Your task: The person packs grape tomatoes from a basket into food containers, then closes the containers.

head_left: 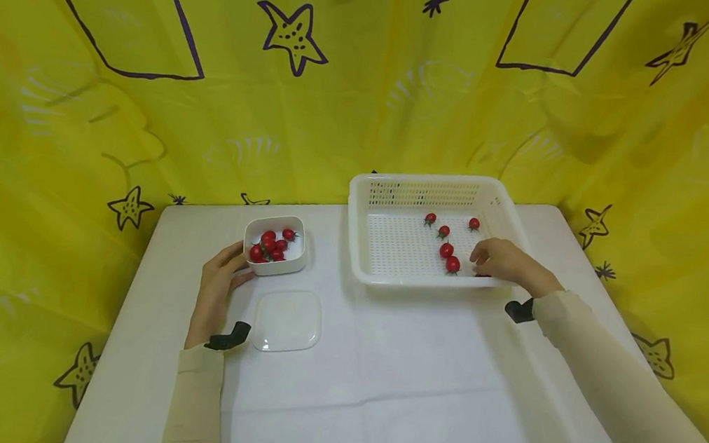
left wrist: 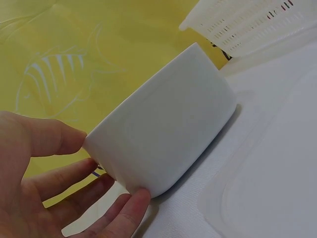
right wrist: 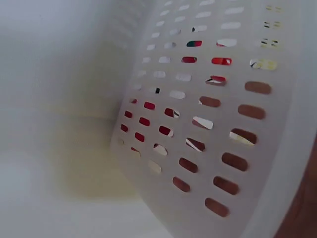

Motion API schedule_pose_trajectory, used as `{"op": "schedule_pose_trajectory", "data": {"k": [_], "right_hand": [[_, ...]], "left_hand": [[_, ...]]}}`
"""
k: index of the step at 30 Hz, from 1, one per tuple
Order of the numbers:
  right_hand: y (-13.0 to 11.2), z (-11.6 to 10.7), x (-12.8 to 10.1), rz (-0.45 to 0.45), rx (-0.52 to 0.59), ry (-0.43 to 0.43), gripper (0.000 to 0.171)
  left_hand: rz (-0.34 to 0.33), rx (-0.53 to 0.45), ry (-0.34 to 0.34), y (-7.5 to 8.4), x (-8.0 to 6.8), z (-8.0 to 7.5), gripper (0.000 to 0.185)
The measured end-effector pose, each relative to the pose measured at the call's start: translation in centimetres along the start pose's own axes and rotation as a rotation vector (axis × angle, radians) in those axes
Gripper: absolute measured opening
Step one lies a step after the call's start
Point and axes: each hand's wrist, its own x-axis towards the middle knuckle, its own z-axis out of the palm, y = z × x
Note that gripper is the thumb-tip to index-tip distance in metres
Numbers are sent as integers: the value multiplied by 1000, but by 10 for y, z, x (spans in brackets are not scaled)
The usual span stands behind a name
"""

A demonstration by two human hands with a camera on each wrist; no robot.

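Your left hand (head_left: pixel 217 287) cups the small white square bowl of red cherry tomatoes (head_left: pixel 276 245) left of the white slotted plastic basket (head_left: pixel 395 190) — your right hand (head_left: pixel 503 261) rests inside it, fingers curled, grip hard to tell.

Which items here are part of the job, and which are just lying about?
In use:
- left hand, fingers round the bowl
- tomatoes in the bowl
- basket with five loose tomatoes
- right hand inside the basket, by the tomatoes

Lying about:
- lid, flat on the table near the bowl
- yellow cloth behind
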Motion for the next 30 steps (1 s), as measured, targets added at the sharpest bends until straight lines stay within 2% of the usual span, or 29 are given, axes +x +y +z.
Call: {"op": "schedule_pose_trajectory", "data": {"k": [9, 16, 25, 30], "right_hand": [[3, -5, 6, 30, -84, -102, 16], [3, -6, 8, 29, -130, -129, 13], [3, -4, 10, 39, -119, -133, 13], [5, -4, 11, 41, -77, -120, 16]], "left_hand": [[-12, -6, -5, 1, -1, -1, 54], [-21, 7, -7, 2, -1, 0, 55], [-20, 7, -5, 2, -1, -1, 55], [-15, 11, -3, 2, -2, -1, 54]]}}
